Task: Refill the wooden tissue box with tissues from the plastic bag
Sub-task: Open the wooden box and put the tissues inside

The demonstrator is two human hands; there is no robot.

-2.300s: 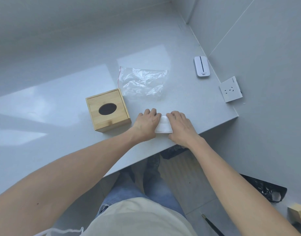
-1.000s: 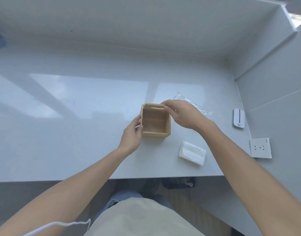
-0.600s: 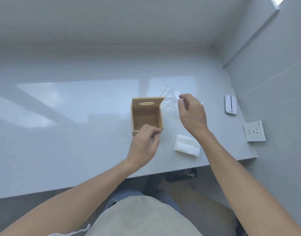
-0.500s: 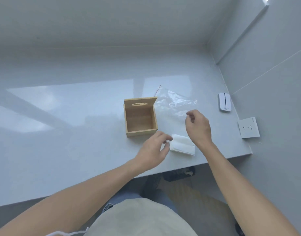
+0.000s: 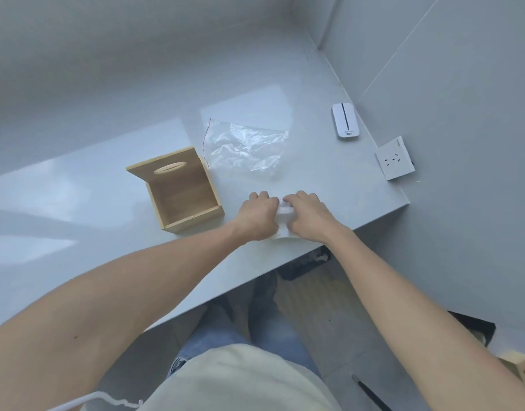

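Note:
The wooden tissue box [image 5: 193,212] stands on the grey counter [image 5: 77,221] with its lid swung up at the back; the lid shows an oval slot, and the inside looks empty. Behind and to its right lies the clear plastic bag [image 5: 246,146], flat, with a red seal strip. A white stack of tissues [image 5: 285,215] rests near the counter's front edge, right of the box. My left hand [image 5: 259,216] grips its left side and my right hand [image 5: 307,216] grips its right side, so most of the stack is hidden.
A small white device [image 5: 345,121] lies at the back right by the wall. A white wall socket [image 5: 394,158] sits on the right wall. The counter edge runs just under my hands. A small wooden block [image 5: 519,366] sits low at the right.
Both hands came down from above the open box and the bag and closed on the tissue stack from either side. The box and the bag stayed in place.

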